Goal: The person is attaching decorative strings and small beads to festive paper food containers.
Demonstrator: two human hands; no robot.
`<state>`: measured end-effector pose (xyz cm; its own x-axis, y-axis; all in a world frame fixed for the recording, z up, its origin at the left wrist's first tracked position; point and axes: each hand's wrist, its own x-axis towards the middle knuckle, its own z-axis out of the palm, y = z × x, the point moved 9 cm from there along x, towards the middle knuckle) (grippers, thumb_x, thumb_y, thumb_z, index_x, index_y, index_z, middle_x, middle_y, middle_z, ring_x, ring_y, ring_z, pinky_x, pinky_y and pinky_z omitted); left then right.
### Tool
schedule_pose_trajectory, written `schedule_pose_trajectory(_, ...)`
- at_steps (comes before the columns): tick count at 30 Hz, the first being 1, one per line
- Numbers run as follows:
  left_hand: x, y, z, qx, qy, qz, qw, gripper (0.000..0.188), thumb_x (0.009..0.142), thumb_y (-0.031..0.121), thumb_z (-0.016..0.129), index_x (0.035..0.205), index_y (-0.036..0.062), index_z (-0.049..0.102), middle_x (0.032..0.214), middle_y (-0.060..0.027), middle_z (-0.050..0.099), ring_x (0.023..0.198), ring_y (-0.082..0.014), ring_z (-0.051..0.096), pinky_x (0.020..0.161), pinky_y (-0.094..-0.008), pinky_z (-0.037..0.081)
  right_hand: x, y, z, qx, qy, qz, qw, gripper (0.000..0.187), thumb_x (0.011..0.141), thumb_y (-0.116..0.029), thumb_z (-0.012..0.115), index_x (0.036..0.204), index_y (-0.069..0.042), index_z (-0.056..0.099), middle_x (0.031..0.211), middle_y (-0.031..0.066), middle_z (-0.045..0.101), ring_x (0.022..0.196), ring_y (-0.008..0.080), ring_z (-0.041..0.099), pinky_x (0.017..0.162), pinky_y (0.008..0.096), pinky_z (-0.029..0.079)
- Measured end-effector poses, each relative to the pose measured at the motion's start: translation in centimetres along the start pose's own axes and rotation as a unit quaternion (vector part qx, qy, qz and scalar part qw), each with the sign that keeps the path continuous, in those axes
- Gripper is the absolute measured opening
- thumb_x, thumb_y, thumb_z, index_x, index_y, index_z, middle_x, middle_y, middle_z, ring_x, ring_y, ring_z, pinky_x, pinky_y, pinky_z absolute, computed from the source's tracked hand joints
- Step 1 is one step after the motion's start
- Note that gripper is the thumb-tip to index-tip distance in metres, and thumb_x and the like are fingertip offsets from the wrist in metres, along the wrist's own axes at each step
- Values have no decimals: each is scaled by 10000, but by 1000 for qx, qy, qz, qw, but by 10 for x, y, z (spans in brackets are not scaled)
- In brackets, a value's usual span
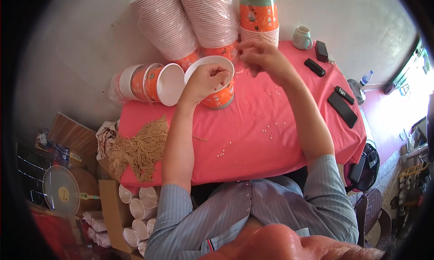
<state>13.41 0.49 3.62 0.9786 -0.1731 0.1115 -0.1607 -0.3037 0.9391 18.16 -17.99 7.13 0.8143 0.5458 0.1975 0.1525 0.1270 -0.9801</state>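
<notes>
Left hand (205,82) bent over the mouth of an orange bucket (220,99), fingers drawn in toward the thumb near its right rim. Right hand (267,63) raised just right of the bucket and a little farther off, fingers loosely curled. Thin strand (238,72) shows faintly between them; cannot tell whether either hand grips it, nor whether the left touches the rim. Bucket stands upright, mouth up, on the far middle of the pink cloth (253,144), probably so both hands can reach the rim. Tan strings (140,151) lie heaped at near left, ends over the table edge, seemingly within easy reach of the left arm. Small white beads (221,155) lie scattered to their right. Nested buckets (169,85) rest on their sides at far left; tall bagged stacks (165,27) stand by the wall, which likely steadies them. Phone (342,109) and remote (345,95) sit toward the right edge, apparently set clear of the hands.
</notes>
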Motion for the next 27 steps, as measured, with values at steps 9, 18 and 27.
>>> schedule_pose_trajectory(9, -5, 10, 18, 95, -87, 49, 990, 217, 1037, 162, 722, 1129, -18, 799, 964, -20, 741, 969, -110, 659, 906, -299, 524, 10, -1, -6, -64, 47, -79, 994, 190, 1061, -104, 660, 1200, -18, 757, 951, 44, 797, 675, 83, 653, 631, 247, 550)
schedule_pose_trajectory(18, 2, -6, -2, 35, 11, -9, 999, 241, 1046, 201, 746, 1030, -36, 792, 868, 15, 697, 809, -64, 605, 742, -258, 496, 11, 11, -8, -379, 100, -117, 913, 226, 960, -222, 783, 1085, -36, 810, 938, 79, 800, 793, 147, 713, 753, 339, 579)
schedule_pose_trajectory(27, 0, -6, -17, -14, 32, -23, 999, 220, 1051, 219, 751, 973, 19, 796, 815, 49, 644, 723, -26, 519, 633, -221, 421, 3, 19, 29, -353, 3, -63, 934, 229, 957, -234, 828, 1103, -59, 838, 939, 60, 796, 855, 139, 707, 806, 341, 580)
